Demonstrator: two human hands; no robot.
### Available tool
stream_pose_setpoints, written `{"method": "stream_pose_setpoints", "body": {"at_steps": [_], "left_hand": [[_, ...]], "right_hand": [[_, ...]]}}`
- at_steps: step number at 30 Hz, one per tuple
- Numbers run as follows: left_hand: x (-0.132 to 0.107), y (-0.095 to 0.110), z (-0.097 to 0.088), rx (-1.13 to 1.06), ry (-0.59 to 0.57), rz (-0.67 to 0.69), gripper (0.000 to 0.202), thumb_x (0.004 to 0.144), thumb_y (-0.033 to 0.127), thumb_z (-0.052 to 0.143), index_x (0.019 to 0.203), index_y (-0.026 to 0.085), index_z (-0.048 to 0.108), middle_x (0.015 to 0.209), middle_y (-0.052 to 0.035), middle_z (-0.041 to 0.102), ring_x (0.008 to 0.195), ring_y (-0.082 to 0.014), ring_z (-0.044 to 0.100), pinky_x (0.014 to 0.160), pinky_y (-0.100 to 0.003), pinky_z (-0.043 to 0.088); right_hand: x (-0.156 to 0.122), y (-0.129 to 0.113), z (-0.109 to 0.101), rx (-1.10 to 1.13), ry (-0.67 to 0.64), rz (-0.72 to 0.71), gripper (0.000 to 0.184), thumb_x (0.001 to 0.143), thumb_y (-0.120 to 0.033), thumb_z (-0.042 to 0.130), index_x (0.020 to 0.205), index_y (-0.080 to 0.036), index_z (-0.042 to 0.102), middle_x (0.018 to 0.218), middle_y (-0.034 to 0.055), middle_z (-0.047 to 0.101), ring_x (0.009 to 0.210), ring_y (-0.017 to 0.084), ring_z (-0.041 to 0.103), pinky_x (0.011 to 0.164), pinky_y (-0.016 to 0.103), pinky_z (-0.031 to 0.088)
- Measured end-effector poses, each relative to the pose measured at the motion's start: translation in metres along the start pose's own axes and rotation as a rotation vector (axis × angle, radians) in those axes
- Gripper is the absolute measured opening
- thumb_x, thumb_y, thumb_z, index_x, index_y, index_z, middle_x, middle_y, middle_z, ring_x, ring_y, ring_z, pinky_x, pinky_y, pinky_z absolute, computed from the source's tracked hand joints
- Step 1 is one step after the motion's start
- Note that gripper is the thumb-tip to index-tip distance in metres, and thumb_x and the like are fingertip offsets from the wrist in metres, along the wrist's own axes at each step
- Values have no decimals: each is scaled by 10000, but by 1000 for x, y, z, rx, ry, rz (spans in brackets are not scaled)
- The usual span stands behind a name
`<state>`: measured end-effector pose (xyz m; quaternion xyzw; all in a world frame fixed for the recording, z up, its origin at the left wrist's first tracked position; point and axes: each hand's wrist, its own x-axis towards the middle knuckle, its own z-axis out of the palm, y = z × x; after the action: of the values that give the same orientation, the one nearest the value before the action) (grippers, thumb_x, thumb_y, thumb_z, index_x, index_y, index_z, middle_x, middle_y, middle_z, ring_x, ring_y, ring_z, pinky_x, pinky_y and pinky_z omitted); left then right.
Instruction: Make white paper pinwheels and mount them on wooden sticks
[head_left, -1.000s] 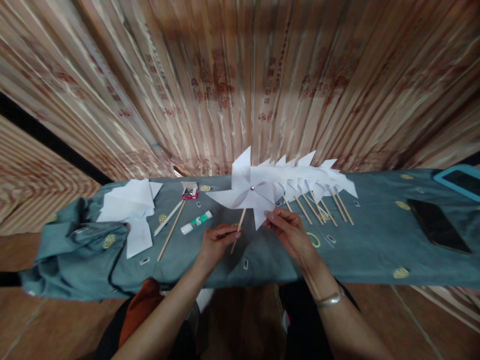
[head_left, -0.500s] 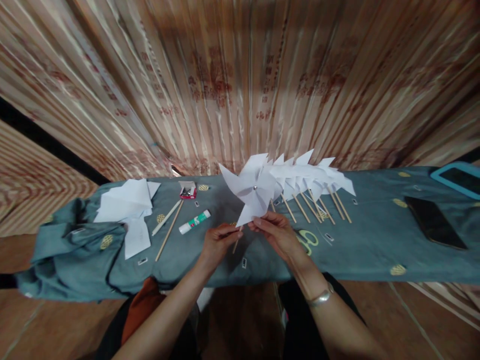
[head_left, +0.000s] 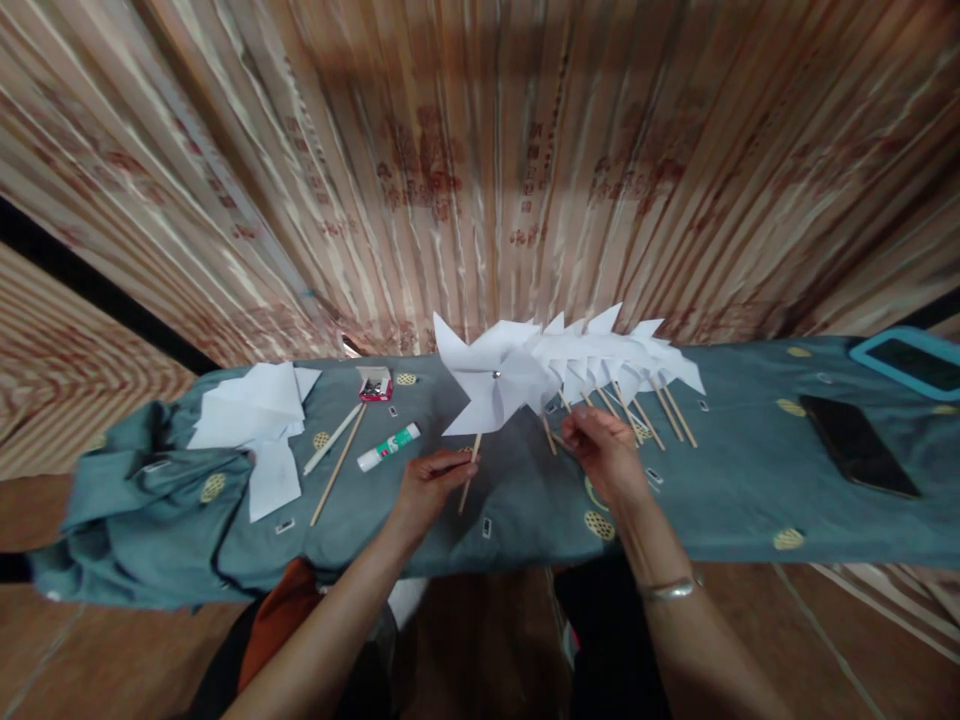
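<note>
My left hand (head_left: 429, 482) pinches the wooden stick (head_left: 469, 474) of a white paper pinwheel (head_left: 491, 385) and holds it up over the cloth. My right hand (head_left: 604, 456) is off the pinwheel's blades. It hovers to the right with bent fingers, whose tips are at the sticks of a row of finished pinwheels (head_left: 622, 355) lying on the blue-grey cloth (head_left: 750, 490). What those fingers grip, if anything, is hidden. A silver bangle (head_left: 670, 590) circles my right wrist.
To the left lie a pile of white paper (head_left: 255, 412), two loose sticks (head_left: 339, 455), a glue stick (head_left: 390, 446) and a small red pin box (head_left: 377, 383). A dark phone (head_left: 855, 446) and a blue-cased tablet (head_left: 911, 360) rest at the right. A striped curtain (head_left: 480, 170) hangs behind.
My right hand let go of the pinwheel's blade and moved right to the row of sticks, covering the scissors. The pinwheel has turned and sits a little further left in my left hand.
</note>
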<state>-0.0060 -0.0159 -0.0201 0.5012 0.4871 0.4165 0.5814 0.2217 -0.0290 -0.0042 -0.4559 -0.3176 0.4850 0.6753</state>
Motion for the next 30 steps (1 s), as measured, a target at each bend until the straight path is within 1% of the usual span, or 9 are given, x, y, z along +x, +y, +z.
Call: {"method": "stream_pose_setpoints", "body": {"at_steps": [1,3,6,8,11,13,16,21,30], "left_hand": [[-1,1,0,9,-13,-12,194,614,288,773,778,184,781,837,-53,753,830,-209,661,784,-311,512],[-4,1,1,32,-38,-27,197,618,294,769,777,179,781,848,-60,756,836,-215,664,783,-316,514],[-7,0,1,51,-74,-25,198,616,297,774,777,182,782,846,-59,758,842,-223,669,790,-321,515],[-8,0,1,49,-90,-12,193,613,293,779,769,179,782,834,-60,757,834,-229,671,783,-325,517],[-7,-1,1,46,-92,6,186,626,283,779,768,164,782,818,-66,752,799,-229,666,745,-323,518],[-7,-2,2,45,-83,11,184,630,277,779,771,159,782,803,-64,745,769,-220,657,714,-311,515],[-4,-4,2,33,-62,20,183,615,278,783,762,169,782,789,-56,736,754,-203,648,696,-291,509],[0,-6,4,13,-37,46,151,595,263,784,730,195,783,772,-46,733,745,-187,647,695,-278,504],[2,-7,6,30,-14,89,153,619,277,779,756,209,782,803,-43,742,789,-192,659,739,-290,501]], "right_hand": [[3,-1,-6,-4,62,-28,247,612,-451,815,632,-231,705,601,-20,652,543,96,513,531,236,399],[7,0,-13,-41,117,-60,236,622,-438,814,719,-237,736,716,-5,700,639,106,566,615,237,441],[7,2,-14,-62,67,-38,259,640,-427,806,818,-248,750,799,0,714,723,121,596,677,247,464],[6,3,-9,-41,33,-4,261,619,-422,819,800,-249,746,732,-16,687,667,113,575,633,243,458],[3,2,-2,-14,27,30,253,567,-420,846,681,-232,722,616,-43,619,565,84,506,553,220,412],[2,1,2,-17,10,37,261,559,-422,850,607,-218,695,569,-51,580,538,74,468,532,215,383],[-1,1,6,-40,-40,43,272,572,-421,846,568,-211,674,523,-53,546,534,79,446,531,222,365],[-5,2,11,-4,-88,88,288,552,-412,861,545,-205,661,510,-54,550,537,79,457,539,222,364],[-13,6,22,50,-186,169,243,563,-380,862,576,-209,689,545,-55,602,518,64,497,526,199,402]]}}
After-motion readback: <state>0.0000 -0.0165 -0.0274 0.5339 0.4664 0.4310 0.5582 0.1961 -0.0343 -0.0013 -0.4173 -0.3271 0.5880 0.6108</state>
